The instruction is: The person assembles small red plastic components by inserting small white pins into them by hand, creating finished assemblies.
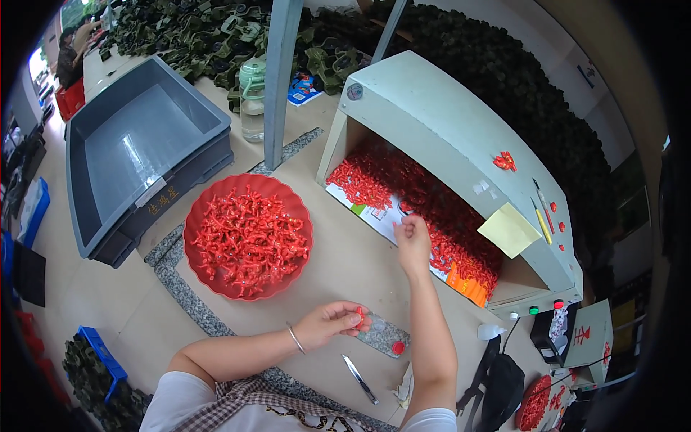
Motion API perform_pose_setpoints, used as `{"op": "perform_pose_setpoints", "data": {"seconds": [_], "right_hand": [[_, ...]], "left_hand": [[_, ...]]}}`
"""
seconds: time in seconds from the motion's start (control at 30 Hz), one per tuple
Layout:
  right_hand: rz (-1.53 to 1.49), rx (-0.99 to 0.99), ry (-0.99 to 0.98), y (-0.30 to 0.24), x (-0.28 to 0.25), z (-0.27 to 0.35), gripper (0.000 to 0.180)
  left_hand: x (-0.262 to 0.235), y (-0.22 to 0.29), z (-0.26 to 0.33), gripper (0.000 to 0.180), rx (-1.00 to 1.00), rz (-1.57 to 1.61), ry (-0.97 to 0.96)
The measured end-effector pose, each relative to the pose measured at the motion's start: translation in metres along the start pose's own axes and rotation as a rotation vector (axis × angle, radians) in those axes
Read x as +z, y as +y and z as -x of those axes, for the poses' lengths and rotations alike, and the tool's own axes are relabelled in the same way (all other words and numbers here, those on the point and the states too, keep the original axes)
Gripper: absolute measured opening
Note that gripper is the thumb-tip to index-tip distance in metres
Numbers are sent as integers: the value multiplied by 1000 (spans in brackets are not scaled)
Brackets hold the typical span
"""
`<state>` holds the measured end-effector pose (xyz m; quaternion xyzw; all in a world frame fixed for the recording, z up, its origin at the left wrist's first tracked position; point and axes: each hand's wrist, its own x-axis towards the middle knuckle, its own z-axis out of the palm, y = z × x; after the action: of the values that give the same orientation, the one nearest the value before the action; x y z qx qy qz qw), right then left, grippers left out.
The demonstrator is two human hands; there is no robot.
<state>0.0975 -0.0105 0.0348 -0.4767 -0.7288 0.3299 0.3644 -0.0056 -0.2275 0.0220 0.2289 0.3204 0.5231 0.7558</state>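
Note:
My left hand (pixel 325 327), with a bangle at its wrist, is closed in a pinch on a small red plastic piece (pixel 360 314). It is above the table, beside a speckled grey strip (pixel 385 337) with a red cap-like disc (pixel 398 348) on it. My right hand (pixel 413 243) is at the front edge of a pale green open-fronted box (pixel 439 97), fingers curled together. Whatever is in those fingers is too small to make out. Loose red plastic pieces (pixel 461 248) heap inside the box. A scalloped red bowl (pixel 305 248) on the left is full of small glossy red figures (pixel 248 237).
A grey plastic crate (pixel 144 129) stands far left, near a clear bottle (pixel 252 108) and a metal post (pixel 281 86). A utility knife (pixel 359 379) lies close to me. A yellow note (pixel 509 230) hangs on the box. Green plastic parts (pixel 194 36) pile at the back.

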Motion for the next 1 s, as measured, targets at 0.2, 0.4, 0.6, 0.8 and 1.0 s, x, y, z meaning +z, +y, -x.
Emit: {"op": "perform_pose_setpoints", "data": {"seconds": [0.2, 0.4, 0.6, 0.8, 1.0], "right_hand": [[-541, 223, -307, -61, -64, 120, 20], [-193, -17, -241, -58, -70, 182, 21], [121, -329, -165, -56, -71, 194, 24], [-31, -103, -138, -48, -72, 205, 14], [-435, 308, -324, -34, -65, 220, 22]], "left_hand": [[1, -7, 1, 17, 46, -15, -39], [17, -18, 1, 20, 74, -96, -82], [20, -27, 1, 18, 83, -160, -62], [26, -30, 7, 18, 274, -354, 14], [27, -24, 11, 16, 695, -944, -68]]}}
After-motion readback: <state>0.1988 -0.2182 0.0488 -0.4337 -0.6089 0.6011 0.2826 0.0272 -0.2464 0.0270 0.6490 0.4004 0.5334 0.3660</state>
